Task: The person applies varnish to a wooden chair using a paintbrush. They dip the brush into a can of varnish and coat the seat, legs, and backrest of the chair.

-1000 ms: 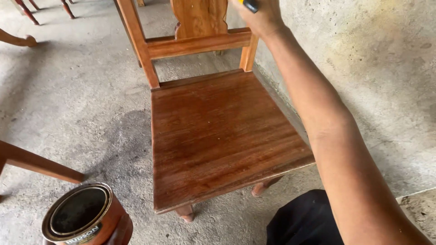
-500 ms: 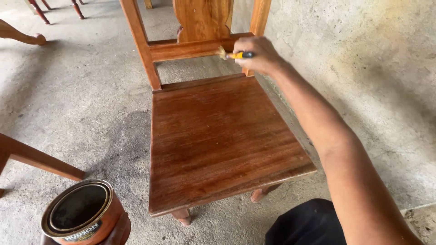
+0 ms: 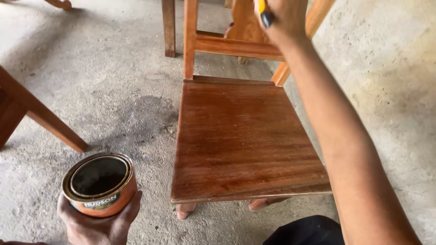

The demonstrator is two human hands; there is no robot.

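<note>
A wooden chair point(image 3: 245, 136) stands on the concrete floor, its seat dark and glossy, its back rails paler. My right hand point(image 3: 284, 18) is raised at the chair's back near the top edge of the view, closed around a paintbrush point(image 3: 263, 12) with a yellow handle and dark tip; the bristles are hidden. My left hand point(image 3: 97, 224) holds an open round tin point(image 3: 100, 183) from below at the lower left, its inside dark.
A slanted wooden leg point(image 3: 43, 118) of another piece of furniture crosses the left side. Another wooden post point(image 3: 169, 27) stands behind the chair. A dark stain point(image 3: 136, 120) marks the concrete floor beside the seat. Dark cloth point(image 3: 309, 231) shows at the bottom.
My right hand went down to the back rail, then rose again to the upper back. The view shifted so the chair sits further right, and my left hand under the tin now shows.
</note>
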